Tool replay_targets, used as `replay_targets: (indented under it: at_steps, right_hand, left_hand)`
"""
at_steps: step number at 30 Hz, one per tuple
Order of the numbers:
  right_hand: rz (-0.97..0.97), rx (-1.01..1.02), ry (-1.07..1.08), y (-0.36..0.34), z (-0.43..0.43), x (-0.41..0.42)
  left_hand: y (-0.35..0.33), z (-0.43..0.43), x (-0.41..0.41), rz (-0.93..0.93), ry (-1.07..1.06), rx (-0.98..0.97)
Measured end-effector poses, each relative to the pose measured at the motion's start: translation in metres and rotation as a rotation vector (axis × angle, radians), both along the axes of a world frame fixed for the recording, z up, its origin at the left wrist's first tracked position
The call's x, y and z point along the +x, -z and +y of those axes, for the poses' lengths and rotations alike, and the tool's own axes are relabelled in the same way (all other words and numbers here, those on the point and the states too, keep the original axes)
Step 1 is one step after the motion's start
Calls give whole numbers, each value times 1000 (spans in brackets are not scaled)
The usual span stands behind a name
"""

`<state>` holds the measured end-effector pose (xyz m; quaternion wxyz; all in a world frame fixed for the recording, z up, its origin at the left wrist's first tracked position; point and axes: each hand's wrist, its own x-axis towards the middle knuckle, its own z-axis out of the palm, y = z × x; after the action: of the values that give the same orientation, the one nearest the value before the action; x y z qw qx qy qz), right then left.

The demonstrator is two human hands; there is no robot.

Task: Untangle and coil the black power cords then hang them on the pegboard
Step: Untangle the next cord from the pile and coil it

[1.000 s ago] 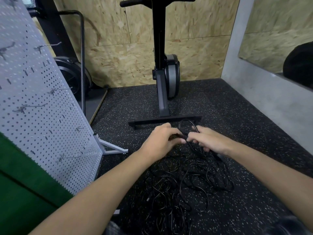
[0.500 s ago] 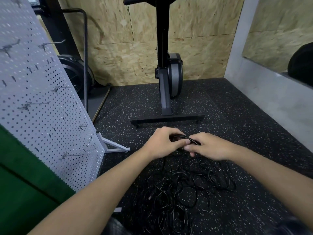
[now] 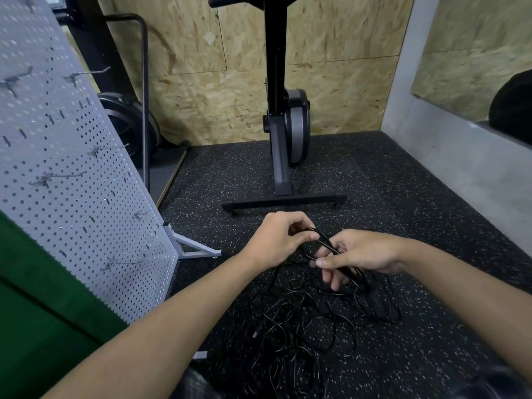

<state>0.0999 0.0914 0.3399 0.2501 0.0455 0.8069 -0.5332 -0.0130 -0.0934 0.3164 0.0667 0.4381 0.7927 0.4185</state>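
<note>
Speckled gym floor (image 3: 403, 226) holds the black power cords (image 3: 316, 318), mostly tangled, at 6 o'clock; left hand (image 3: 276, 240) and right hand (image 3: 362, 251) pinch one loop (image 3: 324, 240) in curled fingers (image 3: 324, 262), while the 9 o'clock pegboard (image 3: 72, 211) hangs none.

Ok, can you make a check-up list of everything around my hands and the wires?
Surface: black speckled floor.
Job's things: cords in a tangled heap; pegboard standing left, hooks bare.
Clutter: nothing seen.
Hands: left hand grips a cord loop; right hand pinches the same cord.
Cables: only the black cords, none hung yet.
Surroundings: exercise machine behind, chipboard wall, green panel.
</note>
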Motion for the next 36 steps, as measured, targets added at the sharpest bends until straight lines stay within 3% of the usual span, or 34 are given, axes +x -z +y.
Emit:
replay_targets:
  at_steps: [4,10,12,15,19,21,25,28,31,36]
  right_hand:
    - [-9,4,47,2,-3,1]
    - [51,251,-11,2,-7,-1]
    - [55,227,20,0,-8,-2]
    - [100,132,137,-4,-7,-3]
    - [145,18,208,-11,1,-2]
    - [200,-24,285,-10,8,-2]
    - [321,8,438,-5,17,-4]
    - [399,19,585,3,21,-9]
    - [407,68,580,9,13,-13]
    - [487,-93,576,13,-4,-15]
  left_hand:
    - [0,2,5,39,-8,21]
    - [-2,1,3,148,-15,11]
    - [-1,1,2,137,-31,16]
    - [0,-2,2,-17,-67,8]
    - [14,-11,-4,-449,-13,-78]
    - [28,-14,-8,-563,15,-130]
    - [37,-15,-10,-541,20,-138]
    - [23,-8,-6,-343,-85,-13]
    - [8,4,11,-244,-98,101]
    - [1,19,34,-140,-79,81]
